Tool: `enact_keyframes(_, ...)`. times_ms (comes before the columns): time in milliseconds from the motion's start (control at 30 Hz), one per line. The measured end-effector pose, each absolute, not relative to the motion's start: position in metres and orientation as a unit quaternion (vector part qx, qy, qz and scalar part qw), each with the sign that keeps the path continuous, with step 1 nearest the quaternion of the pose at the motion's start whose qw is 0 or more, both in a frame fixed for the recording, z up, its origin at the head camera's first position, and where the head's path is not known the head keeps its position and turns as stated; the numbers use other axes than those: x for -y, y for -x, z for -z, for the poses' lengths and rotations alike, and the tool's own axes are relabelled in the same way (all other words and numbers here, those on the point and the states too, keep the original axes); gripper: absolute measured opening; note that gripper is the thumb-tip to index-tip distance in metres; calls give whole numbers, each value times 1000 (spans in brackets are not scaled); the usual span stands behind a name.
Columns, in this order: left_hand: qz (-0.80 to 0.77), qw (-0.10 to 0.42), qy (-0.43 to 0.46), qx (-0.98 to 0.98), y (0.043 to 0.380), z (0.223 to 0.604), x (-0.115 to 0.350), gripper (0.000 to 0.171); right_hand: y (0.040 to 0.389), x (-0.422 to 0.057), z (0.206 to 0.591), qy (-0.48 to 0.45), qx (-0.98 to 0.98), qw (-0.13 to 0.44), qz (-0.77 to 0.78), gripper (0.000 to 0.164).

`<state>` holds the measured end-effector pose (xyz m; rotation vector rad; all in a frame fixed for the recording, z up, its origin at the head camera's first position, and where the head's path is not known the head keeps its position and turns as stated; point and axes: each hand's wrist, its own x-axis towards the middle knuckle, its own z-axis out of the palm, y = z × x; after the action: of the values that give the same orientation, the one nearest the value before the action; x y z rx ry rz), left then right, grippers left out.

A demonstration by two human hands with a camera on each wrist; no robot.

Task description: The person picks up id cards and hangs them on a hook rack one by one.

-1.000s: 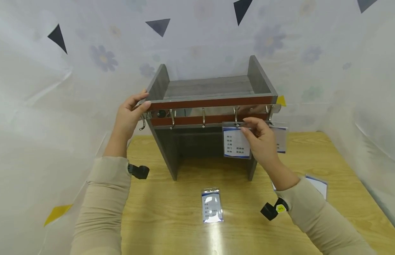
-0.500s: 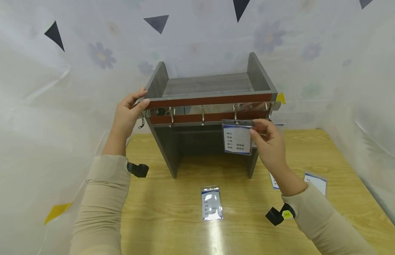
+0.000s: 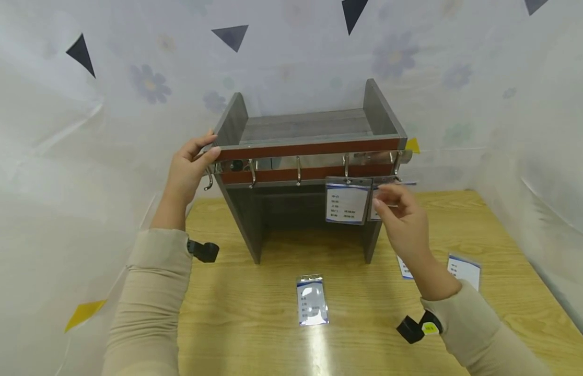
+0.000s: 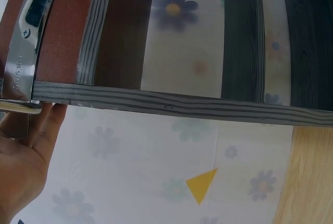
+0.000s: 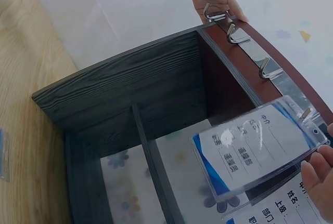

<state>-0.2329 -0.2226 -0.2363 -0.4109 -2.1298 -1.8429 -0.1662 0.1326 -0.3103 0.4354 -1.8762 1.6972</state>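
A grey wooden shelf [image 3: 301, 128] stands on the table with a metal hook rail [image 3: 275, 163] along its red-brown front. My left hand [image 3: 188, 164] holds the shelf's left front corner, thumb in front and fingers round the side. One clear-sleeved name badge [image 3: 346, 203] hangs from the second hook from the right. Another badge [image 5: 283, 203] hangs beside it at the right end, partly hidden behind my right hand [image 3: 403, 214]. The right thumb and fingers are loosely bent by the badges' edges; in the right wrist view they pinch neither one.
A name badge [image 3: 312, 300] lies on the wooden table [image 3: 254, 334] in front of the shelf. Two more badges lie to the right, one [image 3: 464, 271] near the right sleeve and one [image 3: 404, 267] partly behind the wrist. Patterned white sheeting [image 3: 296, 57] surrounds the table.
My right hand has let go of the badge on the second hook from the right and moved right and slightly down. The badge stays hanging. My left hand keeps its place on the shelf.
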Motion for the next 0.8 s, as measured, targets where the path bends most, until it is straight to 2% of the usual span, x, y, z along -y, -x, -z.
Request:
enact_keyframes(433,647,143,138,736,232,235,221,37,158,-133,317,-155,711,250,-639,23)
enact_keyframes(800,642,148,139,739,231,236,224,37,158,-132,335,-169,712,193,-654,21)
